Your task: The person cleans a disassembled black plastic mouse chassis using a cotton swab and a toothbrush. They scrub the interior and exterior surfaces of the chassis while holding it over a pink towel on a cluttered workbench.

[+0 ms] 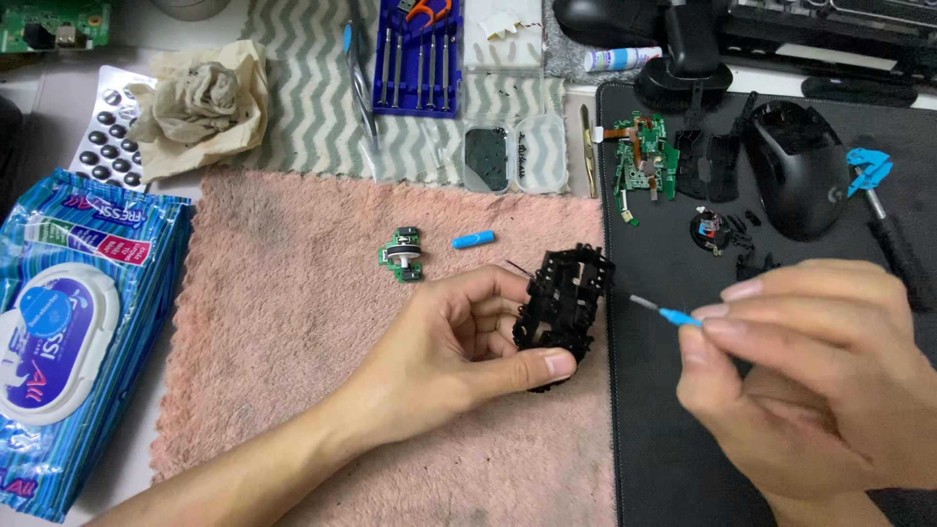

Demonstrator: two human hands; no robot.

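My left hand (459,342) clamps the black mouse frame (563,312) over the pink towel's (293,342) right edge; right hand (810,381) pinches a blue-handled tool (664,312) just beside it. Risk: tip slips, snaps a rib. Loose parts (727,234) crowd the black mat (644,439) up top; open room nearer me

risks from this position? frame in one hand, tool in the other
1. The left hand pinches the black plastic frame by its edges only; a push from the blue-handled tool in the right hand could twist it loose or snap a thin rib.
2. The tip could slip toward the left thumb.
3. Small black parts lie loose on the black mat, where the right forearm might sweep them away.
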